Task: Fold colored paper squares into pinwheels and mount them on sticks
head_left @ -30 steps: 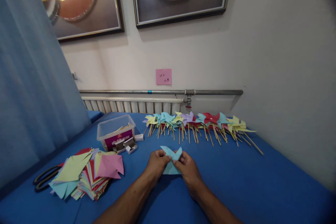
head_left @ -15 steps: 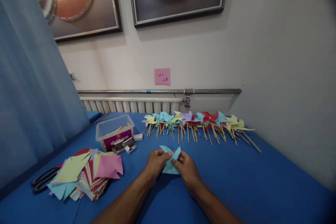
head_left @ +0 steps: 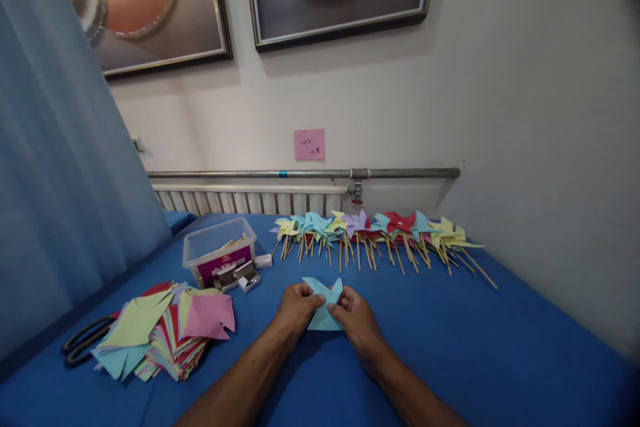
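A blue cloth (head_left: 500,347) is covering the whole work surface, running back to a white wall where a radiator (head_left: 250,201) and a grey pipe (head_left: 305,174) are sitting under a pink note (head_left: 309,144). A blue curtain (head_left: 60,167) is hanging down the left side.

Along the far part of the cloth a long row of finished pinwheels (head_left: 375,230) on wooden sticks is lying in many colours. To the left, a pile of cut coloured paper squares (head_left: 165,330) is spreading out, with black scissors (head_left: 83,340) lying just beside it at its left edge. Behind the pile a clear plastic box (head_left: 219,253) is standing, and small pin boxes (head_left: 240,277) are lying just in front of it.

Near the middle of the cloth, both forearms are reaching in from below. The left hand (head_left: 296,310) and the right hand (head_left: 357,320) are meeting over a light blue paper piece (head_left: 323,303), each pinching it with curled fingers. The paper is sitting between the two hands, its folded points sticking up above the fingertips and its lower edge showing below them, just above the cloth.
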A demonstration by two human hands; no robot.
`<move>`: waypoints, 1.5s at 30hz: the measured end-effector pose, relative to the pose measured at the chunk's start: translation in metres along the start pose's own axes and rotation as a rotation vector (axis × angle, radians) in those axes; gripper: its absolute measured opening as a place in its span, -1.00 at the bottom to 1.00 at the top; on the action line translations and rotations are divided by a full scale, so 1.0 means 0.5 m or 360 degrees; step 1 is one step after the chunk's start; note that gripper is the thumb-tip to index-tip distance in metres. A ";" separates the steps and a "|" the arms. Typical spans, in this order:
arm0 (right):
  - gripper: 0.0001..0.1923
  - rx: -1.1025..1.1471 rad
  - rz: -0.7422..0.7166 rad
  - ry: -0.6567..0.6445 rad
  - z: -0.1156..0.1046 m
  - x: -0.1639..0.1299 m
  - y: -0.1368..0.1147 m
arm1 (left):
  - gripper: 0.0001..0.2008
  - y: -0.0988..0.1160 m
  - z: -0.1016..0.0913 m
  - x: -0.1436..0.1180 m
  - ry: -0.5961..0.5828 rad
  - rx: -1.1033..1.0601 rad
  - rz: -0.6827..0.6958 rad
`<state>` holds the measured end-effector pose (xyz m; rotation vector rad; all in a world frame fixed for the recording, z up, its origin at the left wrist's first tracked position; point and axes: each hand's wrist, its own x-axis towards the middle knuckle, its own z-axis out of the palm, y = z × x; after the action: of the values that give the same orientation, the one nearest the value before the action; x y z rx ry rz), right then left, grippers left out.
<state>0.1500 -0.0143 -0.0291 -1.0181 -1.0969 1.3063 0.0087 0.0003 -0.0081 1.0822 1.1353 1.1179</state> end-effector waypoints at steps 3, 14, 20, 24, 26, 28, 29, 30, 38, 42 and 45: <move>-0.68 -0.0006 -0.0010 -0.0010 0.001 -0.001 -0.001 | -0.79 0.000 0.002 -0.001 0.0018 0.0009 0.0002; -0.09 -0.0611 -0.0306 0.0032 0.016 -0.032 -0.011 | -0.76 0.014 0.000 -0.001 0.0346 -0.0235 -0.0086; -0.26 -0.1006 -0.0516 0.0011 0.024 -0.057 -0.024 | -0.76 0.011 0.000 -0.003 0.0284 -0.0356 -0.0055; -0.71 -0.1015 -0.0636 0.0026 0.021 -0.058 -0.033 | -0.74 0.016 0.004 -0.008 0.0273 -0.0366 -0.0029; -0.84 -0.0972 -0.0652 0.0043 0.018 -0.055 -0.035 | -0.76 0.019 0.006 -0.009 0.0261 -0.0349 -0.0055; -0.85 -0.0934 -0.0651 0.0049 0.016 -0.050 -0.033 | -0.77 0.021 0.008 -0.010 0.0262 -0.0326 -0.0079; -0.82 -0.0924 -0.0643 0.0048 0.015 -0.047 -0.032 | -0.78 0.021 0.009 -0.010 0.0258 -0.0320 -0.0081; -0.80 -0.0919 -0.0631 0.0052 0.014 -0.044 -0.030 | -0.78 0.021 0.009 -0.010 0.0249 -0.0320 -0.0078; -0.79 -0.0910 -0.0576 0.0077 0.022 -0.043 -0.031 | -0.77 0.004 0.009 -0.002 0.0279 -0.0233 -0.0051; -0.74 -0.0902 -0.0623 0.0087 0.026 -0.043 -0.032 | -0.76 0.004 0.010 -0.002 0.0246 -0.0232 -0.0028; -0.71 -0.0851 -0.0552 0.0166 0.023 -0.036 -0.029 | -0.78 0.005 0.010 -0.004 0.0227 -0.0239 -0.0035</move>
<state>0.1423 -0.0330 -0.0132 -1.1976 -1.5057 0.6848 0.0134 -0.0019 -0.0048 0.8832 1.1515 1.2584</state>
